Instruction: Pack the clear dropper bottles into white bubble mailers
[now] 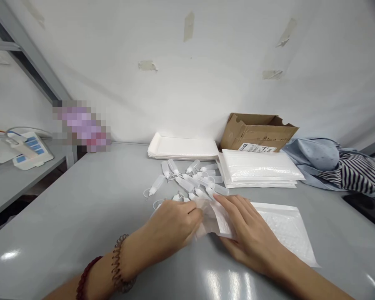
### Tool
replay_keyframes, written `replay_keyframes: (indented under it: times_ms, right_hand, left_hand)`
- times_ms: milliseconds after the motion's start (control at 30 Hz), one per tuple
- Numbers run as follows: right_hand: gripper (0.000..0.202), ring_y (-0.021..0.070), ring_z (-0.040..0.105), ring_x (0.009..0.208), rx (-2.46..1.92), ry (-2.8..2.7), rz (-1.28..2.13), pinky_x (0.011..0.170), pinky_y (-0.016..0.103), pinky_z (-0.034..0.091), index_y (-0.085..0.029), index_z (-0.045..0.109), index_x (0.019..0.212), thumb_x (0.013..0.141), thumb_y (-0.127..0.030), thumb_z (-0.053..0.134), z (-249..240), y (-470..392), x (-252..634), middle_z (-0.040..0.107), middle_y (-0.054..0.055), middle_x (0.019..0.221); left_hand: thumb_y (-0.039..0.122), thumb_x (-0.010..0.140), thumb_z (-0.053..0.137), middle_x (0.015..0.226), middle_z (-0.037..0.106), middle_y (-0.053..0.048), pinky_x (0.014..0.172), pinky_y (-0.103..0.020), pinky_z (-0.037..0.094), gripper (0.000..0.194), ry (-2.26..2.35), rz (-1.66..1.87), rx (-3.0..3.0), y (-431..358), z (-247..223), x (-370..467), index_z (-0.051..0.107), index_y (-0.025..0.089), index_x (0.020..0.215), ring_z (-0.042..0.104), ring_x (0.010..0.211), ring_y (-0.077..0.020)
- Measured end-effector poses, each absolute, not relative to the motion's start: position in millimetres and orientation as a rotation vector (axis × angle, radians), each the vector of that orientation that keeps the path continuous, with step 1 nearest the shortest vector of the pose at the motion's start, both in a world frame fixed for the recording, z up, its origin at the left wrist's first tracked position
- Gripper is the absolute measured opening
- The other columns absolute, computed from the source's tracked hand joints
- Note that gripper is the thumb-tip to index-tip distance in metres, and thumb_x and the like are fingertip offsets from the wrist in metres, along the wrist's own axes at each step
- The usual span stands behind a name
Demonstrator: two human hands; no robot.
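Near the middle of the grey table, both hands are on a small white translucent packet [223, 221] whose mouth gapes between them. My left hand [171, 223], with two bracelets on the wrist, is closed on the packet's left edge. My right hand [250, 233] wraps round its right side, fingers on top and thumb below. Just beyond the hands lie several small clear plastic bottles [184, 183] with thin looped cords, some partly hidden by the fingers. A white padded envelope [289, 231] lies flat under and right of my right forearm.
At the back stand a stack of white envelopes [184, 148], a pile of padded envelopes [262, 166] and an open cardboard box [256, 133]. Blue and striped cloth [359, 171] and a dark phone-like object [367, 210] are at the right. A side table [25, 179] is at the left.
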State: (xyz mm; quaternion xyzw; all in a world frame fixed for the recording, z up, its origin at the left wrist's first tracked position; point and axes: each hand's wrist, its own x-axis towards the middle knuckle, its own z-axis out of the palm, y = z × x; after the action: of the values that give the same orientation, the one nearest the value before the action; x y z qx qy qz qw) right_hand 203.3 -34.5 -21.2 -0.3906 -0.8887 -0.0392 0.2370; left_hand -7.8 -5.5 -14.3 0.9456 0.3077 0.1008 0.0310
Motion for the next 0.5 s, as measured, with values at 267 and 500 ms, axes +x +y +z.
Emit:
replay_keyframes:
  times_ms: [267, 500]
  right_hand:
    - [0.057, 0.0279, 0.052, 0.091, -1.025, -2.424, -0.039, 0.077, 0.045, 0.051, -0.006, 0.035, 0.131, 0.075, -0.010, 0.047, -21, -36, 201, 0.056, 0.016, 0.104]
    - [0.055, 0.0289, 0.050, 0.093, -0.995, -2.432, -0.051, 0.077, 0.045, 0.050, -0.004, 0.037, 0.129, 0.075, -0.010, 0.046, -24, -38, 200, 0.055, 0.017, 0.106]
  left_hand:
    - [0.017, 0.090, 0.039, 0.053, 0.053, 0.004, 0.045, -0.027, 0.016, 0.019, 1.033, 0.159, 2.639, -12, -7, -4, 0.055, 0.021, 0.079, 0.041, 0.044, -0.0127]
    - [0.024, 0.093, 0.037, 0.063, 0.061, 0.003, 0.047, -0.027, 0.019, 0.022, 0.970, 0.154, 2.650, -14, -2, -2, 0.056, 0.023, 0.083, 0.047, 0.047, -0.0130]
